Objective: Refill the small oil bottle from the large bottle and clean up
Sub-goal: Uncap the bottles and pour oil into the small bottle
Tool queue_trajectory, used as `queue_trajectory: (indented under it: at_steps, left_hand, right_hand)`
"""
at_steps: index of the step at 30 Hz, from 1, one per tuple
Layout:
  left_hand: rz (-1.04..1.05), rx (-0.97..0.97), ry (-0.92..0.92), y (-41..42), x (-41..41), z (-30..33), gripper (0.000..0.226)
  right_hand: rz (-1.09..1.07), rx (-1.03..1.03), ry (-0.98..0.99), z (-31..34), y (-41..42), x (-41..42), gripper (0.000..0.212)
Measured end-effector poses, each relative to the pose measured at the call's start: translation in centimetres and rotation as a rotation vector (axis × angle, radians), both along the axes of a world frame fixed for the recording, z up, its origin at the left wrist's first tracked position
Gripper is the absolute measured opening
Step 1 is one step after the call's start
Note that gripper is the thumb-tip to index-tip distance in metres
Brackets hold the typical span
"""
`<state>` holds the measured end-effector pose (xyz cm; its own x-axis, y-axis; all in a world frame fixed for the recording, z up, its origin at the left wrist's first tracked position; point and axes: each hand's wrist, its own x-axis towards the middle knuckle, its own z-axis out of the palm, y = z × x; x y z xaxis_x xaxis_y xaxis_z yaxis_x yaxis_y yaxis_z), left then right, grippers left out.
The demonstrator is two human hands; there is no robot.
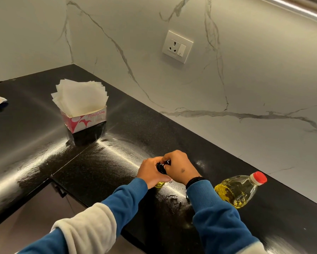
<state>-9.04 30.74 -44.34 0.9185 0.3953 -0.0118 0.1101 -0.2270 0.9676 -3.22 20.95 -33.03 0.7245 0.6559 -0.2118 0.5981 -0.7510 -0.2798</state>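
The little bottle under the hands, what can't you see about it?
Head view only:
- small bottle: body hidden by left hand; only an oily yellow bit shows.
- black cap: mostly covered by right hand, so on or off is unclear.
- oil level: hidden.

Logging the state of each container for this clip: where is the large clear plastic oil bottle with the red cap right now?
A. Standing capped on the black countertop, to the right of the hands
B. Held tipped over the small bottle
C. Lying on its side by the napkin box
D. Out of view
A: the large clear plastic oil bottle with the red cap stands on the black countertop, cap on, touched by neither hand; both hands are at the small bottle's black top.
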Motion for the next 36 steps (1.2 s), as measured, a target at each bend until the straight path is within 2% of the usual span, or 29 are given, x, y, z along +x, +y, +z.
queue_trajectory:
  at_steps: [5,9,12,15,17,21,23,36]
  left_hand:
    - [0.004,0.017,0.002,0.0,0.0,0.1,0.064]
    - [0.006,0.031,0.007,0.0,0.0,0.1,0.068]
    - [0.011,0.037,0.007,-0.1,0.0,0.1,0.055]
    - [0.010,0.039,0.005,-0.1,0.0,0.0,0.039]
    - [0.003,0.037,0.003,0.0,0.0,0.0,0.042]
    - [-0.011,0.023,0.006,0.1,0.1,0.0,0.068]
    - [-0.011,0.023,0.004,0.1,0.1,0.0,0.072]
    - [-0.025,0.044,0.006,0.1,0.2,-0.4,0.057]
  right_hand:
    - [-0.110,0.027,-0.053,-0.4,-0.1,-0.3,0.027]
    - [-0.170,0.001,-0.053,-1.0,0.1,-0.7,0.024]
    - [-0.133,0.010,-0.032,-1.0,0.2,-0.8,0.014]
    - [-0.062,-0.032,-0.024,-0.8,0.2,-0.7,0.024]
    - [-0.042,-0.034,-0.020,-0.8,0.2,-0.6,0.027]
    - [-0.119,0.012,-0.085,-1.0,0.4,-0.6,0.027]
    - [-0.165,0.001,-0.095,-1.1,0.5,-0.5,0.026]
    - [-0.194,0.115,-0.121,0.0,-0.7,-0.1,0.028]
